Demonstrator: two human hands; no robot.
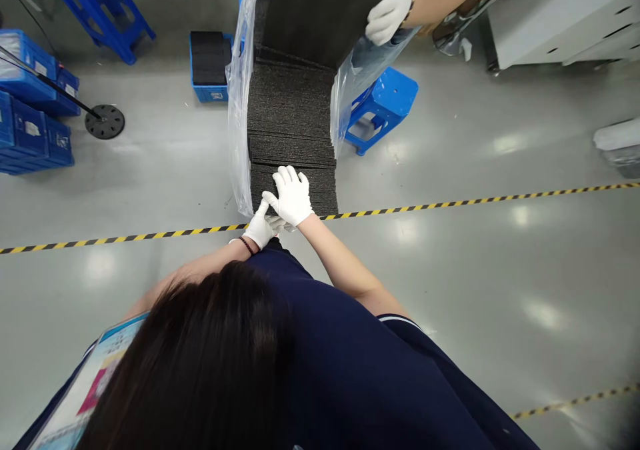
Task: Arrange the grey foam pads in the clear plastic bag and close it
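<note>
A long row of black foam sheets (293,107) stands on edge, packed close together, inside a see-through plastic bag (240,117). My right hand (291,198), in a white glove, lies on the top edges at the near end of the row, fingers stretched and slightly apart. My left hand (261,229), gloved too, is at the row's near end face with its thumb up and its fingers extended to the right, partly hidden below my right wrist. Neither hand is closed around a sheet.
Across from me, a co-worker's gloved hand (389,13) holds a large black sheet (315,17). A blue stool (383,107) stands right of the bag. At left are a blue bin (210,93), stacked blue crates (35,133) and a round black pole base (105,122). Striped tape (450,203) crosses the floor.
</note>
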